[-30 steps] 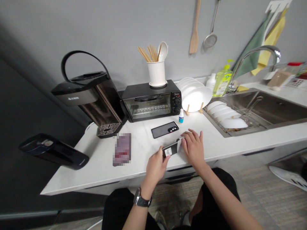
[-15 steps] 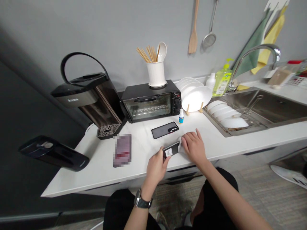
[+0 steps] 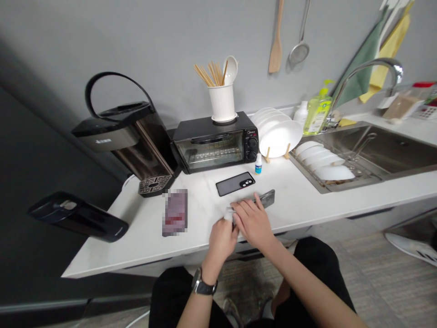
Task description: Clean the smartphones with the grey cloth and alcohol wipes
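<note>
Just below the frame's centre, we hold a dark phone [image 3: 268, 199] in our left hand [image 3: 221, 240], our right hand [image 3: 253, 222] across it with a pale wipe [image 3: 229, 212], below a black-rimmed case [image 3: 235, 184].

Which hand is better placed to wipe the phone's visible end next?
Likely the right hand: it lies across the phone, right beside that end. The left hand is at the opposite end, seemingly steadying it. A white wipe shows between them.

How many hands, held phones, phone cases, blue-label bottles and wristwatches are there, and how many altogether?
Hands: 2 (left hand, right hand)
Held phone: 1
Phone case: 1
Blue-label bottle: 1
Wristwatch: 1
Total: 6
</note>
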Available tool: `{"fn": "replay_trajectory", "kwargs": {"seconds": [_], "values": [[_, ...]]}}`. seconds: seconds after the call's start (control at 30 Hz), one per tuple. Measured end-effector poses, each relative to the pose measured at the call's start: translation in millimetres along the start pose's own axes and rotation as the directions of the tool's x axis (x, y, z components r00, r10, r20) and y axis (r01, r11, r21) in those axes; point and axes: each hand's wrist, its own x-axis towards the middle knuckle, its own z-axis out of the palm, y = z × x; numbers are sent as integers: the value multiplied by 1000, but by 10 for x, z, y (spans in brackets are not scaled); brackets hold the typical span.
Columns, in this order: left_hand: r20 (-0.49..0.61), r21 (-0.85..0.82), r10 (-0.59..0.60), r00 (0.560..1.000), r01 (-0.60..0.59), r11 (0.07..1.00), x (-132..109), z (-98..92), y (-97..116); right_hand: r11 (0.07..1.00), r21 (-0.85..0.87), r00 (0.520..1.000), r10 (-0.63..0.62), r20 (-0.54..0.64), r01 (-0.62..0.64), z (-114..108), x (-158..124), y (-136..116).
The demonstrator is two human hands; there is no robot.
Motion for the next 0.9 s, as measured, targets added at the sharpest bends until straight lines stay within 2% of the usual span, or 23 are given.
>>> {"fn": "replay_trajectory", "kwargs": {"seconds": [0.2,0.27,0.37,0.47,0.53,0.63,0.77,0.83,0.9], "values": [[-37,-136,18,999,-23,990,-12,-22,13,969,-95,970,219,-108,-230,-281,-41,708],[-42,-127,16,999,-21,992,-16,-21,18,947,-117,948,283,-148,-301,-320,-45,811],[-66,-118,25,998,-32,992,-18,-5,10,953,-82,949,275,-154,-290,-261,-37,656],[-83,-75,53,995,-60,995,-9,29,-21,994,-15,992,105,-72,-106,-124,-9,259],[-77,-23,74,994,-76,997,-1,51,-46,1000,23,1000,-21,-2,21,-54,17,30],[-82,8,82,993,-82,997,1,64,-67,996,36,995,-85,44,84,-51,30,-25],[-120,-62,102,987,-111,992,-21,21,-40,995,-62,997,72,-39,-74,-204,-53,428],[-124,-77,135,983,-145,986,-33,-10,-13,976,-113,978,173,-112,-186,-290,-109,695],[-137,-59,174,975,-184,981,-41,-28,11,957,-127,957,237,-165,-259,-340,-147,847]]}}
